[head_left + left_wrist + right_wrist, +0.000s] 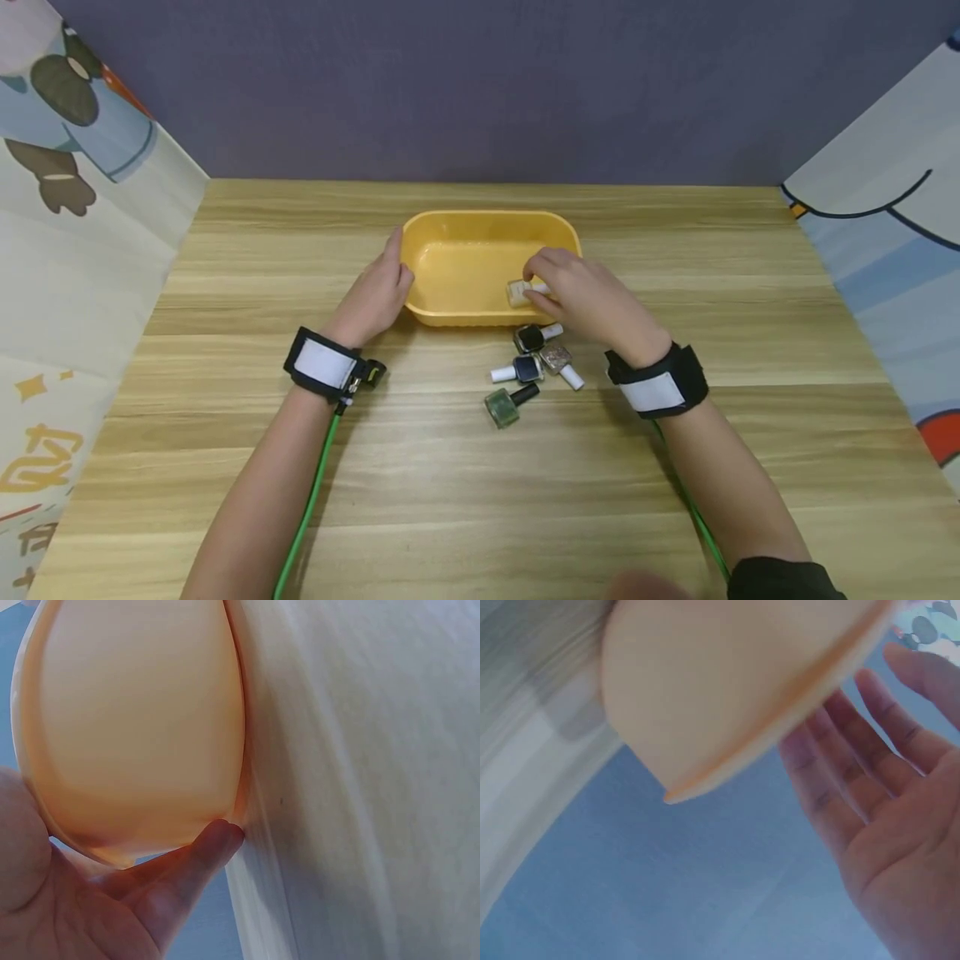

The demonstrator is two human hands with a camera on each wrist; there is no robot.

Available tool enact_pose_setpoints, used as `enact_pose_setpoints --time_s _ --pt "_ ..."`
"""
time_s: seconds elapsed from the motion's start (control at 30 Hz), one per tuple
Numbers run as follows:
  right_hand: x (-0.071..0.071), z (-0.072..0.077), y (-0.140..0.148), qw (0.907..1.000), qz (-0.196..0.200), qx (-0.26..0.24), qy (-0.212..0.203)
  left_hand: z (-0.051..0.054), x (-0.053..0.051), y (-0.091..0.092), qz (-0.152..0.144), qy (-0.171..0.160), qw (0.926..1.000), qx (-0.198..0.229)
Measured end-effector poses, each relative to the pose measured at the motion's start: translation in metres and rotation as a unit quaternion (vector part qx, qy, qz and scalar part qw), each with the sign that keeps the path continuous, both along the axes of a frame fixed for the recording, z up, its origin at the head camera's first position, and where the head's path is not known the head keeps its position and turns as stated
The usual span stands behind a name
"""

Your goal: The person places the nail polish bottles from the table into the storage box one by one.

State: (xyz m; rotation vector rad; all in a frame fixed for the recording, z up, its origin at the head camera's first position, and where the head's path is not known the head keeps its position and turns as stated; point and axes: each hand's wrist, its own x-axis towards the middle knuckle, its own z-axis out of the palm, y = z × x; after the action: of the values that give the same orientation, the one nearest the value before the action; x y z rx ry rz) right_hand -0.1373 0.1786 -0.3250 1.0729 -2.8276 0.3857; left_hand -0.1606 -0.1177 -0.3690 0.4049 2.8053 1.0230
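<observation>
A yellow plastic basin [491, 320] stands on the table. My left hand [375, 292] holds its left end, with fingers [199, 862] against the outer wall. Over the basin's right front corner reaches my right hand [588, 296], its thumb and forefinger around the white cap of a cream nail polish bottle [517, 293] lying inside. In the right wrist view, the right hand's fingers [832, 765] are spread and fairly straight, with thumb and forefinger apart; the basin wall hides the bottle there.
In front of the basin lie a black nail polish [529, 338], a dark blue one [528, 368], a glittery one [556, 358] and a green one [502, 409] with a black cap. Green cables [309, 508] run along both forearms. A dark blue wall [487, 92] rises behind the table.
</observation>
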Motion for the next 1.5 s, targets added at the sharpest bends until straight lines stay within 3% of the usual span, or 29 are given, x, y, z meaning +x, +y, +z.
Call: enact_pose_setpoints --time_s 0.33,0.73,0.97,1.2,1.5 --pt "0.018 0.010 -0.003 0.9993 0.037 0.005 0.010 -0.001 0.000 -0.001 0.001 -0.002 1.0000 0.004" --pt "0.045 0.025 -0.011 0.9958 0.081 0.026 -0.035 -0.003 0.000 -0.003 0.002 -0.005 1.0000 0.007" --pt "0.049 0.021 -0.014 0.9926 0.101 0.034 -0.058 -0.003 0.000 -0.002 0.003 -0.005 1.0000 0.006" --pt "0.051 0.014 -0.019 0.9873 0.131 0.072 -0.055 -0.002 -0.001 0.000 0.002 0.001 0.9999 0.010" --pt "0.049 -0.001 -0.028 0.9799 0.150 0.096 -0.090 -0.002 0.001 0.000 0.001 0.007 0.9999 0.012"
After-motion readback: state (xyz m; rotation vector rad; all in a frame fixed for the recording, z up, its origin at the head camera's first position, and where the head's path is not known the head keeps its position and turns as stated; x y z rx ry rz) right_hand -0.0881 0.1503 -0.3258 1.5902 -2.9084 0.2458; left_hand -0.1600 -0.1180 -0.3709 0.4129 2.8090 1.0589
